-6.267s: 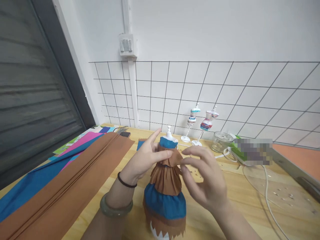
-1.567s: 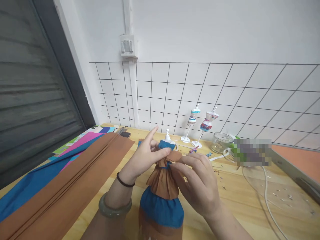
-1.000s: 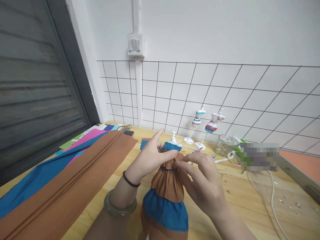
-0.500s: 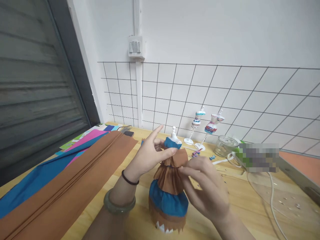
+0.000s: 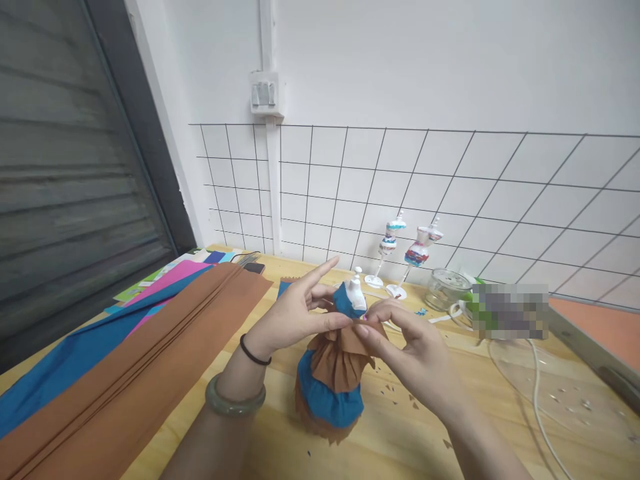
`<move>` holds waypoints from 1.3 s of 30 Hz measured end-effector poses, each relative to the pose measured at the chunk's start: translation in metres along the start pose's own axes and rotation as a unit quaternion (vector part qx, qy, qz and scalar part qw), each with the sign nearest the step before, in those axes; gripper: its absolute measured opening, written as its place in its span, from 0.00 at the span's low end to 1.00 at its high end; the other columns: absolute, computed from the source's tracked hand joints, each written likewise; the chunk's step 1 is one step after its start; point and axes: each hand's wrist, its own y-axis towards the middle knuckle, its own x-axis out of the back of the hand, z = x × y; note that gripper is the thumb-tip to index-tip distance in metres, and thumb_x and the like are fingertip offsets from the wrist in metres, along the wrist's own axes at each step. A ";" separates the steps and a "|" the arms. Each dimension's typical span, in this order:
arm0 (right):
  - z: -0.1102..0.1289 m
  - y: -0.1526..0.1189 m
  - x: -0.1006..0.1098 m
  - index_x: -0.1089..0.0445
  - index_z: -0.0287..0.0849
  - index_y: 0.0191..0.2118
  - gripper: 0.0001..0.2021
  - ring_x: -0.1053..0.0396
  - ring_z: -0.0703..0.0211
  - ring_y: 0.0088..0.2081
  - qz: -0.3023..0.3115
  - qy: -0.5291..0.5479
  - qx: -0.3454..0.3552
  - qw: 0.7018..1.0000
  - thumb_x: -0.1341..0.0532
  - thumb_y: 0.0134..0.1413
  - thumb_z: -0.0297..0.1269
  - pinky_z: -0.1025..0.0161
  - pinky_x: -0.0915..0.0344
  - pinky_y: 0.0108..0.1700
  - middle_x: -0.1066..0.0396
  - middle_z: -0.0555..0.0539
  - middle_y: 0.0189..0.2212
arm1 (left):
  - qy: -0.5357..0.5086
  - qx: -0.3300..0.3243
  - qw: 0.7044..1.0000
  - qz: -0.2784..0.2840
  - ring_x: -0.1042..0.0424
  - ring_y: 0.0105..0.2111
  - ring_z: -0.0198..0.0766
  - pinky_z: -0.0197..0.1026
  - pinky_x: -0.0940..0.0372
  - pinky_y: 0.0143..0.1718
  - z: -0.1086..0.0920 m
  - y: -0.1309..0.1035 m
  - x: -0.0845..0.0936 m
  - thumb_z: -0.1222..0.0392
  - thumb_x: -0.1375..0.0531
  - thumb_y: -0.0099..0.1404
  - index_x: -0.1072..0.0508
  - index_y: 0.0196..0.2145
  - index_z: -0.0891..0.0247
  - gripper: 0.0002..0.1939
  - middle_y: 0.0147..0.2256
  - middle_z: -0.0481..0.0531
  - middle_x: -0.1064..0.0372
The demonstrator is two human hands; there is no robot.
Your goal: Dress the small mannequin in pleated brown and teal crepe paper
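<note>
Wooden table [image 5: 395, 440]. Long brown cloth [image 5: 165, 353] lies at left, presumably to keep the middle free for work. Mid-table, between both hands: blue-and-brown dress [image 5: 331, 400] on a small white dress form [image 5: 355, 293], tilted. Left hand [image 5: 300, 313]: thumb pressed on the brown strip [image 5: 351, 341], forefinger raised, others curled behind the form, probably bracing it. Right hand [image 5: 413, 347]: thumb and forefinger together on the strip's edge, apparently keeping it in place. Scraps [image 5: 447, 444] nearby.
</note>
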 end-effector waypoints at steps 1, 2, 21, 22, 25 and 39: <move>0.000 0.000 -0.001 0.35 0.44 0.27 0.08 0.30 0.58 0.32 0.000 0.001 0.010 1.000 0.40 0.56 0.37 0.60 0.33 0.34 0.29 0.49 0.28 | 0.006 -0.003 1.000 0.001 0.30 0.46 0.42 0.46 0.39 0.50 0.000 0.000 0.001 0.61 0.33 0.54 0.55 0.65 0.53 0.47 0.44 0.54 0.27; 0.001 0.000 -0.002 0.35 0.44 0.27 0.07 0.30 0.58 0.32 -0.002 0.001 0.022 1.000 0.40 0.56 0.36 0.60 0.33 0.34 0.29 0.49 0.28 | 0.013 -0.003 1.000 0.001 0.30 0.46 0.42 0.47 0.39 0.50 0.000 -0.001 0.001 0.61 0.34 0.54 0.55 0.65 0.53 0.47 0.45 0.54 0.28; 0.007 -0.004 -0.020 0.32 0.45 0.28 0.05 0.30 0.60 0.27 -0.073 0.009 -0.001 0.997 0.40 0.55 0.33 0.52 0.32 0.45 0.26 0.51 0.26 | 0.039 0.001 0.999 0.016 0.41 0.58 0.47 0.49 0.44 0.58 0.000 -0.003 0.003 0.56 0.36 0.57 0.48 0.63 0.51 0.39 0.60 0.55 0.43; 0.007 -0.004 -0.020 0.32 0.45 0.28 0.05 0.30 0.60 0.26 -0.067 0.013 -0.008 0.998 0.40 0.55 0.34 0.55 0.31 0.40 0.26 0.51 0.26 | 0.058 -0.013 0.998 0.006 0.44 0.60 0.48 0.49 0.45 0.58 0.000 -0.002 0.004 0.56 0.35 0.57 0.46 0.62 0.50 0.38 0.62 0.53 0.46; 0.008 -0.003 -0.019 0.32 0.44 0.28 0.06 0.30 0.61 0.26 -0.047 0.027 -0.027 0.998 0.40 0.55 0.35 0.61 0.32 0.32 0.26 0.51 0.25 | 0.080 -0.037 0.996 -0.017 0.43 0.59 0.48 0.49 0.45 0.58 0.001 -0.001 0.006 0.57 0.34 0.55 0.43 0.61 0.50 0.38 0.61 0.53 0.44; 0.010 -0.002 -0.021 0.31 0.43 0.27 0.07 0.31 0.60 0.28 -0.057 0.050 -0.088 0.993 0.40 0.54 0.38 0.64 0.35 0.31 0.28 0.51 0.23 | 0.001 -0.029 0.999 0.034 0.35 0.54 0.45 0.45 0.39 0.54 -0.003 -0.001 0.003 0.59 0.38 0.61 0.33 0.55 0.56 0.24 0.54 0.53 0.32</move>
